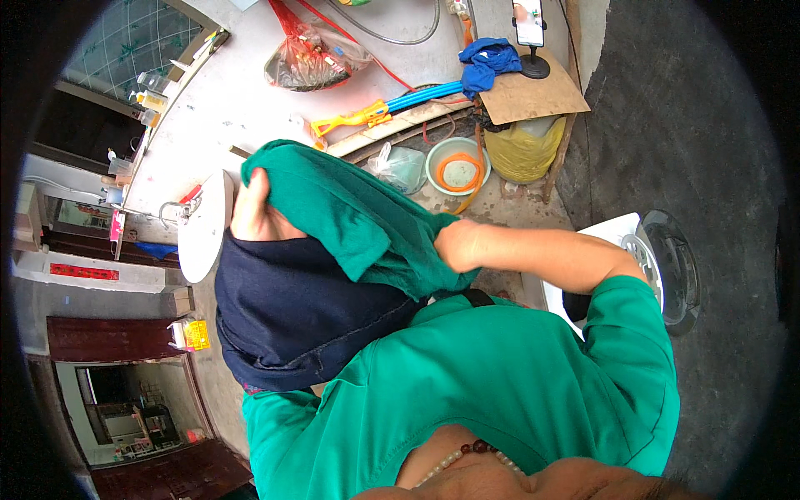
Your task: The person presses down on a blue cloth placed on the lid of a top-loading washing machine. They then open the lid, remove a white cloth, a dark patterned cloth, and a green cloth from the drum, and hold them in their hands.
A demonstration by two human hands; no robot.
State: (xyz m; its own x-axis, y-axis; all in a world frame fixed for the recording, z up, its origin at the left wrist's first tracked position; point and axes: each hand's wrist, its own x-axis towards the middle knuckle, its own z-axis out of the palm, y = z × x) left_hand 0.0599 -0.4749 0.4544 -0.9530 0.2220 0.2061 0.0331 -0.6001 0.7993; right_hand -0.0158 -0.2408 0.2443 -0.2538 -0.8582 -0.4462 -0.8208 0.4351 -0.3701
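Note:
A dark green cloth garment (337, 200) is stretched between my two hands in front of my chest. My left hand (259, 215) grips its upper left end, with the thumb showing and the other fingers partly hidden by the fabric. At the opposite end, my right hand (459, 245) is closed in a fist on the bunched green cloth. A navy blue cloth (300, 306) with a visible seam lies over my left forearm and hides it. It reaches up to my left wrist, beneath the green garment.
A white washbasin (203, 231) with a tap is at the left. Ahead are a bowl with an orange hose (460, 172), a yellow bag (525, 150), a blue-handled tool (425, 95) and a phone on a stand (531, 37). To the right is a white washing machine (615, 228) with its lid raised.

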